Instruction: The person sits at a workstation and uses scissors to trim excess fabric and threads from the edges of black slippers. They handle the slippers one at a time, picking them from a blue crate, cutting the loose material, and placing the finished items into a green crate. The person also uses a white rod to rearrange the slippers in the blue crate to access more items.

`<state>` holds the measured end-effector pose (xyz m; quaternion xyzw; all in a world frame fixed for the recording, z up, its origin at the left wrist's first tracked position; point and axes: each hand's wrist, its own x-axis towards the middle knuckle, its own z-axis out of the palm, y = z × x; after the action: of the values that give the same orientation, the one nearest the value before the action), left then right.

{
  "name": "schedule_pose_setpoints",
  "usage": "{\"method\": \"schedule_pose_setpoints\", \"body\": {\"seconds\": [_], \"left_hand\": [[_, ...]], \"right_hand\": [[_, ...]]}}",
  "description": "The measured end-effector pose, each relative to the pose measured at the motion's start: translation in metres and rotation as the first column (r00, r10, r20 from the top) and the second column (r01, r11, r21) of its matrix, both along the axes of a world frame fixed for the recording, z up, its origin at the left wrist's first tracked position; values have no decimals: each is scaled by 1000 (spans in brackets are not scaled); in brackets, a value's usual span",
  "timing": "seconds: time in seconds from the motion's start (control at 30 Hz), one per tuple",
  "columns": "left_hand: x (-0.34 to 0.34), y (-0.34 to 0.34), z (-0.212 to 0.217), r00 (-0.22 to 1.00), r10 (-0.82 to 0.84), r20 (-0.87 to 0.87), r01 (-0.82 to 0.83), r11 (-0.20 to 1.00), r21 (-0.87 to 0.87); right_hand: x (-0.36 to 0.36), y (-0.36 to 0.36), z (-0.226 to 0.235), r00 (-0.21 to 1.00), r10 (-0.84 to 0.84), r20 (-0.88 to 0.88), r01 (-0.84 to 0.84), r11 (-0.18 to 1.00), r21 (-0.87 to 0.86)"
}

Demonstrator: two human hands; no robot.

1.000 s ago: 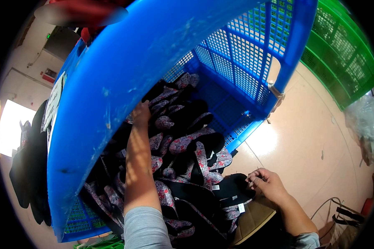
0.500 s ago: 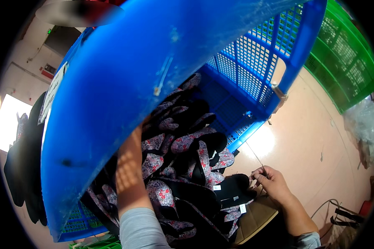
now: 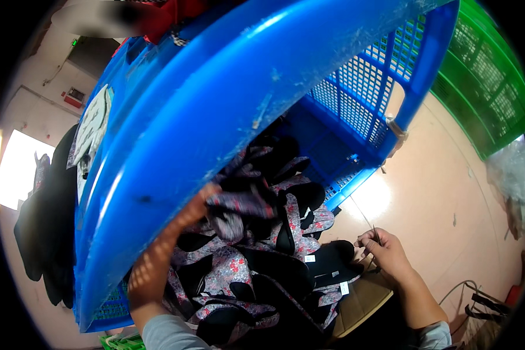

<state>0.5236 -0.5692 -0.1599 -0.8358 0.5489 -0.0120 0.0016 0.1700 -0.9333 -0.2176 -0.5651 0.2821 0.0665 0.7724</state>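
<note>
A big blue mesh crate (image 3: 356,99) fills the view, its near rim (image 3: 216,116) arching over my left arm. Inside lies a heap of floral and black fabric shoe pieces (image 3: 256,262). My left hand (image 3: 201,201) reaches in under the rim, half hidden by it, fingers closed on a blurred floral piece (image 3: 242,204). My right hand (image 3: 385,251) rests outside the crate's low side, pinching a thin thread-like strand (image 3: 372,230) just right of a black piece (image 3: 332,259).
A green mesh crate (image 3: 496,87) stands at the upper right. Brown cardboard (image 3: 361,300) lies under the spilled pieces. Dark clothes (image 3: 46,233) hang on the left. Cables (image 3: 484,303) and a clear plastic bag (image 3: 513,181) lie on the beige floor (image 3: 437,192).
My left hand has drawn back from deep in the heap toward the near rim, bringing a floral piece with it. The rim now covers more of the view. My right hand has barely moved.
</note>
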Motion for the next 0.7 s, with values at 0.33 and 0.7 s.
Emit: {"method": "schedule_pose_setpoints", "body": {"seconds": [0.33, 0.7], "left_hand": [[-199, -4, 93, 952, -307, -25, 292, 875, 386], [-283, 113, 101, 963, 246, -109, -138, 799, 585]], "right_hand": [[-6, -1, -4, 1000, 21, -4, -21, 1000, 2], [-4, 0, -6, 999, 34, -13, -33, 998, 48]]}}
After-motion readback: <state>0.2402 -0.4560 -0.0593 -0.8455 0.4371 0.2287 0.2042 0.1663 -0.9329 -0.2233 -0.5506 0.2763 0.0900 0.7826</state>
